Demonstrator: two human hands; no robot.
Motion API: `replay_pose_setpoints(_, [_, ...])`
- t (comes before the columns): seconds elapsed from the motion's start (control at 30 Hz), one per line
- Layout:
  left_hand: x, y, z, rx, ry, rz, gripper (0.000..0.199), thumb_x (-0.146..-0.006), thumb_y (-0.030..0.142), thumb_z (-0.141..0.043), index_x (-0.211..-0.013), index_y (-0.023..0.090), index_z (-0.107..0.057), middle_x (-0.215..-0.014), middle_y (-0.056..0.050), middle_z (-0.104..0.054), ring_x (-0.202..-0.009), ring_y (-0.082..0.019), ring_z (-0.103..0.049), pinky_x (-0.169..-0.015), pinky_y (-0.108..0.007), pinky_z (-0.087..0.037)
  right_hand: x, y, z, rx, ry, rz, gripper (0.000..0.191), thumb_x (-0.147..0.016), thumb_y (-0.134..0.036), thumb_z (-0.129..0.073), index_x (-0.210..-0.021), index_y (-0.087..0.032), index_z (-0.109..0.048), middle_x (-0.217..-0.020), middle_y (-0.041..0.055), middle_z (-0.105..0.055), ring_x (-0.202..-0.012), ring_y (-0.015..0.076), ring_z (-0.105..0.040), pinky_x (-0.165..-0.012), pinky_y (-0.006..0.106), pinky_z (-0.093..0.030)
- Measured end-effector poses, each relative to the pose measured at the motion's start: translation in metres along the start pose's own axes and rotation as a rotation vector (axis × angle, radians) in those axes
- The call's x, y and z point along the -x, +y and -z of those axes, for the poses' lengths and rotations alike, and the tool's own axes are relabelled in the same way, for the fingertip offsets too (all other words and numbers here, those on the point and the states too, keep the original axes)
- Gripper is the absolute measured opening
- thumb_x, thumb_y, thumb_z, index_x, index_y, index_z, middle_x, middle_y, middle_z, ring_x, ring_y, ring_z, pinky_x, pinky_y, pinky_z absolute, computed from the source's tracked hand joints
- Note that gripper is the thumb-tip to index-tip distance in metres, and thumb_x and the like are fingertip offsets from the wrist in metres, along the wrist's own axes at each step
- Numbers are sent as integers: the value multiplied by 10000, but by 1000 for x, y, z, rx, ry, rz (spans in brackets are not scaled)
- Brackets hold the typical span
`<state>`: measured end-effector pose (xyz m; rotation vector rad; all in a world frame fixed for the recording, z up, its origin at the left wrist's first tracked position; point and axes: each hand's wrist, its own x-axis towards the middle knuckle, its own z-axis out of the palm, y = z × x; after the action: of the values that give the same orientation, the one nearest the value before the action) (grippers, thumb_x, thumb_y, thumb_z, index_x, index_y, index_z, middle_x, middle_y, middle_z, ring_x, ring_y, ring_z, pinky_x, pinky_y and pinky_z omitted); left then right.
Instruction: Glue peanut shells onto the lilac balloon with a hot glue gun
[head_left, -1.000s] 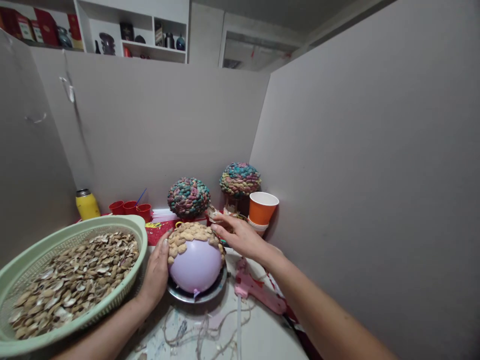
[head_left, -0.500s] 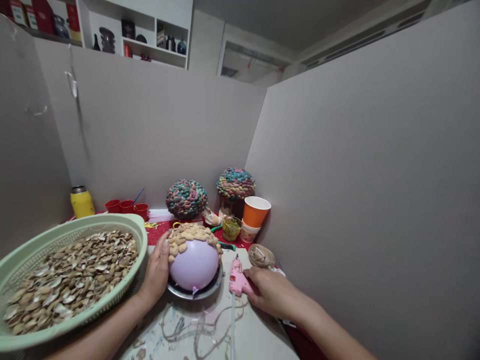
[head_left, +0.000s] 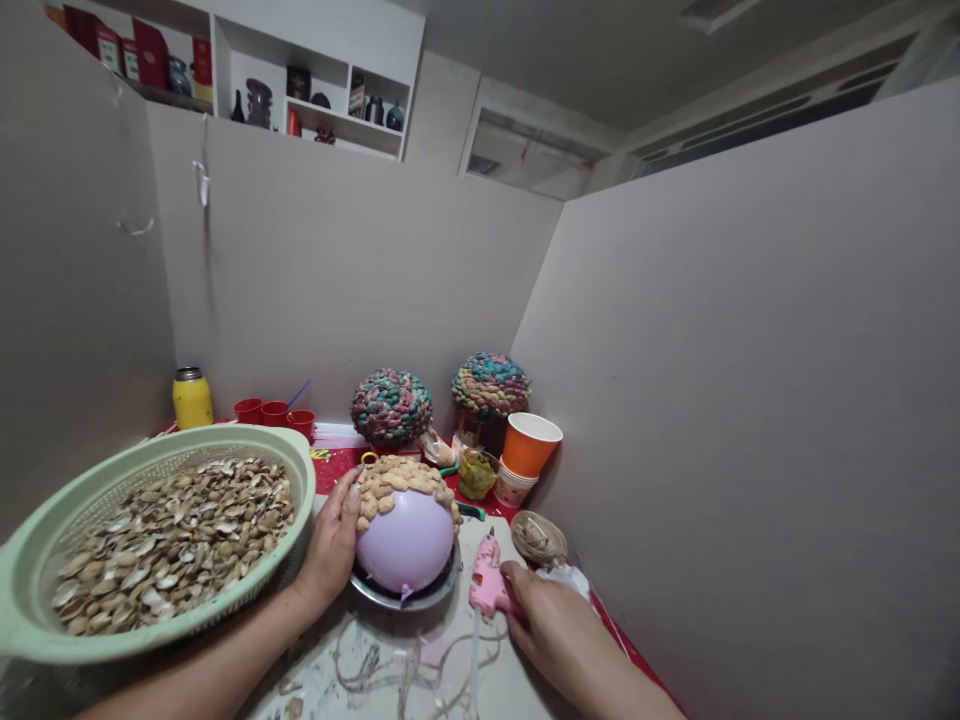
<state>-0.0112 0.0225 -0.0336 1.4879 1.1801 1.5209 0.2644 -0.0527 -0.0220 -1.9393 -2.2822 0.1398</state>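
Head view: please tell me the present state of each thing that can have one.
Balloon: inflated, knotted, partly covered with tan shells
Dish: under the balloon
Left hand: open, against balloon
Glue gun: gripped by right hand; power unclear
Basket: holding loose shells
Twine: coiled
Yellow bottle: upright
Red cups: mouths up
Orange cup: tilted, mouth up

Your left hand [head_left: 335, 532] and right hand [head_left: 555, 625] are bare, as are the wrists. Your left forearm [head_left: 225, 645], also uncovered to the lower edge of view, narrows toward the wrist. Nail detail: too small to tell.
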Motion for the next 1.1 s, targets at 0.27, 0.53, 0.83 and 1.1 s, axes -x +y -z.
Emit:
replay_pose_setpoints(0.27, [0, -1, 0, -14, 0, -22, 505, -939, 492, -373, -1281, 173, -565, -1360, -118, -583, -1314, -241, -465, -1136, -419, -278, 9, 25, 12, -457, 305, -24, 246, -900, -498, -424, -898, -254, -394, -798, 26, -602, -702, 212, -607, -630, 313, -468])
replay_pose_setpoints(0.53, [-1, 0, 1, -21, -15, -31, 513, -944, 498, -348, -1288, 179, -556, -1360, -119, -579, -1297, -250, -477, -1129, -433, -294, 17, -8, 68, -1309, 437, -115, 400, -755, -521, -721, -960, -206, -582, -702, 3, -599, -529, 124, -487, -476, 232, -392])
replay_pose_setpoints(0.83, [10, 23, -1, -121, 69, -62, 527, -965, 444, -321, -1356, 135, -490, -1454, -154, -473, -1383, -256, -369, -1168, -447, -221, -8, -41, 60, -1387, 378, -28, 313, -747, -457, -761, -812, -167, -661, -623, 6, -561, -477, 92, -427, -397, 204, -309])
replay_pose_setpoints(1.1, [31, 49, -2, -4, 83, -245, 489, -983, 431, -347, -1428, 234, -392, -1501, -75, -418, -1395, -233, -338, -1163, -399, -246, -37, -86, 53, -1907, -114, 124, 324, -693, -456, -809, -744, -156, -698, -661, 5, -617, -425, 36, -429, -439, 168, -405])
